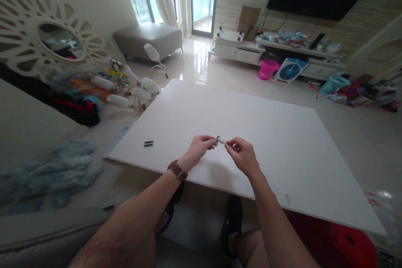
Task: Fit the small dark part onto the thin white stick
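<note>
Above the front part of the white table (232, 113), both hands meet at a small T-shaped thing that looks like a razor. Its green and dark razor head (217, 141) is pinched by the fingers of my left hand (201, 148), which wears a brown watch strap at the wrist. From the other side, my right hand (243, 155) pinches the end of the whitish razor handle (221, 140). Head and handle touch; whether they are locked together I cannot tell. To the left on the table lie two small dark strips (148, 144), seemingly in clear plastic.
A small clear piece (287, 199) lies near the table's front right edge. A lamp with several white shades (141, 92) stands by the left edge. Beneath the right front corner is a red stool (351, 245). Further back are a pink basket (267, 70) and blue fan (289, 70).
</note>
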A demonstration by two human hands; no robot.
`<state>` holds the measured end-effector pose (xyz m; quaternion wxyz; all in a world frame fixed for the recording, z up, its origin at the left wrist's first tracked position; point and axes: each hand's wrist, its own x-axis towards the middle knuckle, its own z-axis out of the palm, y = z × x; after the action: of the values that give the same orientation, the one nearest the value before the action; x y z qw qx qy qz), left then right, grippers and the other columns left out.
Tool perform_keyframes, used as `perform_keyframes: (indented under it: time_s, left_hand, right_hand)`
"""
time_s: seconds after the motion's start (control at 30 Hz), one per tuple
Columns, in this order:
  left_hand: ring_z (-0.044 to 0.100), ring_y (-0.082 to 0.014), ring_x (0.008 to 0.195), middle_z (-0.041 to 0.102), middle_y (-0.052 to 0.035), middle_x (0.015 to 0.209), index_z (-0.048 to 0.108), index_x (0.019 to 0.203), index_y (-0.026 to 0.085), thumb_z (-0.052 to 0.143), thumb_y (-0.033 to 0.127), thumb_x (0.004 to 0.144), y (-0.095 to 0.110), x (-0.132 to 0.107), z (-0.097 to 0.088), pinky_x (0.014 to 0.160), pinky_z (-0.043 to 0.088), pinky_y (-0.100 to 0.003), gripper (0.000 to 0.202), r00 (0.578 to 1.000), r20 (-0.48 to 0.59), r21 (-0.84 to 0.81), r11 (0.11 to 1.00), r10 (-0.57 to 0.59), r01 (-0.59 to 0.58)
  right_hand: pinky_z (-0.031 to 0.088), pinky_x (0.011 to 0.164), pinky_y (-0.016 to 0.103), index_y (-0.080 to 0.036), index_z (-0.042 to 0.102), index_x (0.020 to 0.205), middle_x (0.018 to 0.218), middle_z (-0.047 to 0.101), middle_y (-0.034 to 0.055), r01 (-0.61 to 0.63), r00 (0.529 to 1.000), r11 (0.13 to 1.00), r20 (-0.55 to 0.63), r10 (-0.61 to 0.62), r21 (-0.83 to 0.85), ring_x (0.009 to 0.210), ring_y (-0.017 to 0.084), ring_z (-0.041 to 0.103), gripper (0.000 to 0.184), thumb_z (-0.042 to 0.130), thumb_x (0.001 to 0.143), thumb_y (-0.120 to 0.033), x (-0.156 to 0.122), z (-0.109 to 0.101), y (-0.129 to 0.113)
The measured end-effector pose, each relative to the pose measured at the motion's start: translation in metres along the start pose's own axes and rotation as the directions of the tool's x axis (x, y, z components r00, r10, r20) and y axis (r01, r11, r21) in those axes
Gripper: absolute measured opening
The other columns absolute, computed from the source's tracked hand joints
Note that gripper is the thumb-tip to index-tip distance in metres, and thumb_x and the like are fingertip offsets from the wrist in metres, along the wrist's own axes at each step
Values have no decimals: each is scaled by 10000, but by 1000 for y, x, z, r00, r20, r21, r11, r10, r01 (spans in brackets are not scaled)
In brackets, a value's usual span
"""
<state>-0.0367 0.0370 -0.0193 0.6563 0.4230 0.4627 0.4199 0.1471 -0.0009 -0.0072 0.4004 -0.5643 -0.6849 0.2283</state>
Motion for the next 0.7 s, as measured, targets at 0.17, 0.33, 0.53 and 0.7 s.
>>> perform_keyframes:
  time_s: [0.17,0.33,0.53,0.7]
  left_hand:
    - [545,-117,629,662,-45,678,726,736,131,750,294,692,-1,0,-1,665,425,-278,170,1000,-20,9,1000,-1,1]
    - [542,-115,623,654,-39,662,726,741,127,737,290,699,0,1,0,661,420,-272,169,999,-33,27,1000,-4,5]
    - [532,-111,616,649,-32,651,721,735,125,733,290,697,0,0,0,656,414,-268,170,1000,-26,24,1000,0,1]
    - [539,-110,625,651,-34,663,722,742,121,725,279,705,-1,0,0,664,414,-267,162,1000,-23,26,1000,-15,16]
  right_hand:
    - [442,606,279,-209,666,819,791,685,29,12,999,1000,40,-11,-26,625,157,562,52,646,848,-247,0,2,-2]
    - [439,614,277,-207,662,808,790,685,22,14,998,1000,55,-13,-18,615,149,555,51,645,846,-236,0,2,-1]
    - [442,616,275,-206,663,813,805,689,22,8,998,1000,68,-8,-4,633,151,571,51,641,851,-232,-1,3,1]
    - [443,626,277,-211,653,798,798,684,14,12,997,1000,71,-11,-14,628,149,569,52,643,848,-222,-1,2,1]
